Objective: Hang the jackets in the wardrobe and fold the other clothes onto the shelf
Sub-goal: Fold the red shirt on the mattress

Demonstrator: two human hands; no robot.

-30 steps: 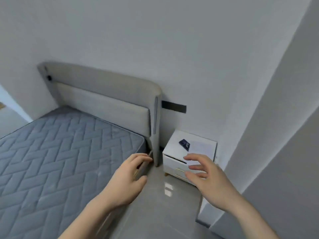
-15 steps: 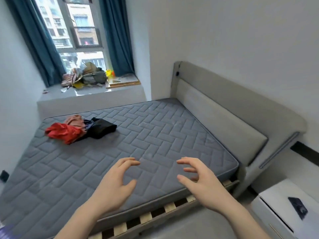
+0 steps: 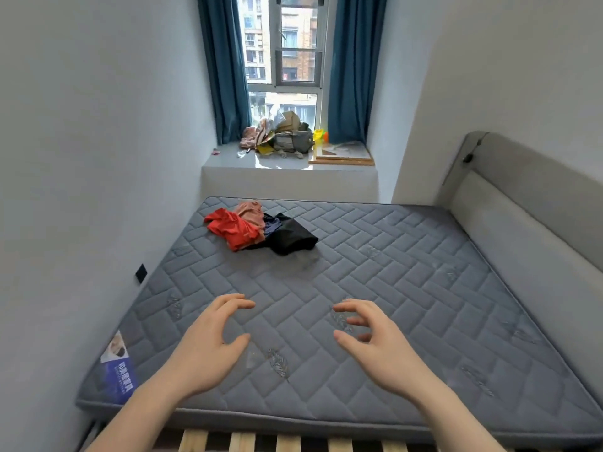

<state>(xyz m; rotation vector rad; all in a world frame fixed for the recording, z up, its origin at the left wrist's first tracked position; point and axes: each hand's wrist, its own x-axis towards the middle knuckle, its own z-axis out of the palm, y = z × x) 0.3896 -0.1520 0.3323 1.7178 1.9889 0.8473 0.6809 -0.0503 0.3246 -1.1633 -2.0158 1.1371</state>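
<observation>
Both arms reach over the grey mattress (image 3: 375,272): left hand (image 3: 208,347) and right hand (image 3: 375,344) empty, fingers loosely curled. A clothes pile (image 3: 257,228) lies at 11 o'clock.

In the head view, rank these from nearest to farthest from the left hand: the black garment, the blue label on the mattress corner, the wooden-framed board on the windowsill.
From the left hand:
1. Blue label, at the near left corner of the mattress, just left of the hand.
2. Black garment, mid-mattress, at the right of the clothes pile.
3. Wooden-framed board, on the windowsill beyond the bed, right side.
</observation>
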